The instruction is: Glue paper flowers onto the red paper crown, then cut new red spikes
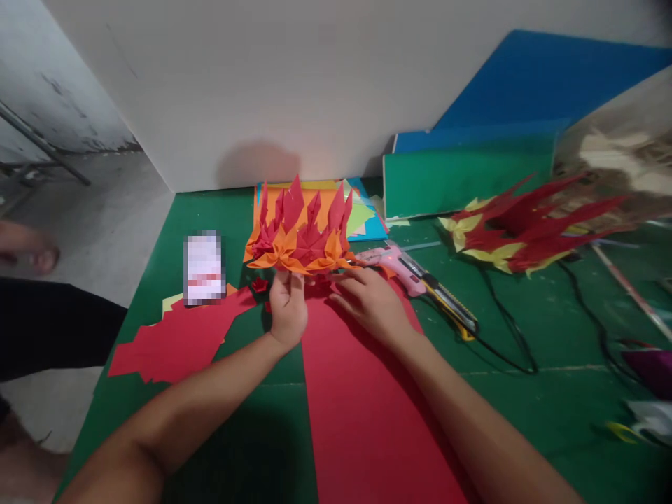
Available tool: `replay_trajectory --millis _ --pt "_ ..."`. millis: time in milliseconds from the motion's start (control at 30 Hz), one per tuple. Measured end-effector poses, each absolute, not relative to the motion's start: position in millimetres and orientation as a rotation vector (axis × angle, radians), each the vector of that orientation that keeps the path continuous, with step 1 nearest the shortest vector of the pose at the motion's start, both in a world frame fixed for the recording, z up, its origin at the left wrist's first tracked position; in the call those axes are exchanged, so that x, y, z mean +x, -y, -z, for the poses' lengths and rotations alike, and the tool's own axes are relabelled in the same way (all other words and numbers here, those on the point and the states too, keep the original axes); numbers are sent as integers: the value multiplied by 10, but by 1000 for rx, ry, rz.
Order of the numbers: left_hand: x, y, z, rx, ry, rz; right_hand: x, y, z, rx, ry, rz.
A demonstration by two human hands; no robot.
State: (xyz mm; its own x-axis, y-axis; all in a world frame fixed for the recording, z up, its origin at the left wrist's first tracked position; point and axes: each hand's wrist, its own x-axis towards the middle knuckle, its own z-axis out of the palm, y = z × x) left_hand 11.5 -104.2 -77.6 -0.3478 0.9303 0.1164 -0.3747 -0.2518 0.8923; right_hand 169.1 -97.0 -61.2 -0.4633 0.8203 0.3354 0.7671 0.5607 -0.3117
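In the head view, the left hand (288, 311) holds up a red and orange folded paper flower piece (309, 231) over the green table (262, 434), near the far edge and a bit right of the far left corner. Its thumb and fingers are clamped on the low front edge, though the paper hides some tips. The right hand (370, 301) has bent fingers by the low right side; I can't tell if they pinch it. Behind the piece, colored paper sheets (367, 217) lie along the far edge. A long red sheet (367, 406) runs under the right hand toward the near side and out of sight. Green tabletop shows left of that sheet, giving the left arm room. Cut red paper (178, 343) reaches close to the left edge, with a blurred, phone-like slab (204, 268) at its top. Room is tight on the right: a pink glue gun (388, 257) and a cutter knife (449, 301) lie just beside the right hand. Farther right, toward the far edge, sits a red and yellow paper piece (517, 227). Another person's dark clothing (52, 329) is next to the left edge.
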Motion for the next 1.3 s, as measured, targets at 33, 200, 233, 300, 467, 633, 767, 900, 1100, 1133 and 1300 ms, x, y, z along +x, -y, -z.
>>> replay_trajectory --millis 33,200,233,300,467,633,767,900,1100,1133,1300 --pt "111 1042 785 849 -1003 -1753 1686 973 614 -1272 2336 -166" --pt "94 1043 823 858 -1033 -1732 1675 989 611 -1238 2276 -221" --pt "93 1042 823 857 -1036 -1732 1676 989 616 -1223 2276 -242" --pt "96 1041 819 854 -1035 -1737 1680 986 632 -1200 2267 -277" --pt "114 1042 793 833 -1003 -1745 1682 996 655 -1272 2209 -325" --pt "125 1051 777 821 -992 -1733 1624 992 667 -1307 2210 -349" --pt "123 1049 766 837 -995 -1735 1603 979 671 -1260 2230 -342" --pt "119 1047 759 847 -1037 -1743 1632 1042 551 -981 2400 -360" --pt "123 1071 763 924 -1022 -1705 1642 1172 256 -772 2171 -118" --pt "125 1080 764 958 -1002 -1690 1641 1181 222 -804 2110 -61" --pt "136 1131 774 1120 -941 -1626 1639 1196 158 -975 1941 154"
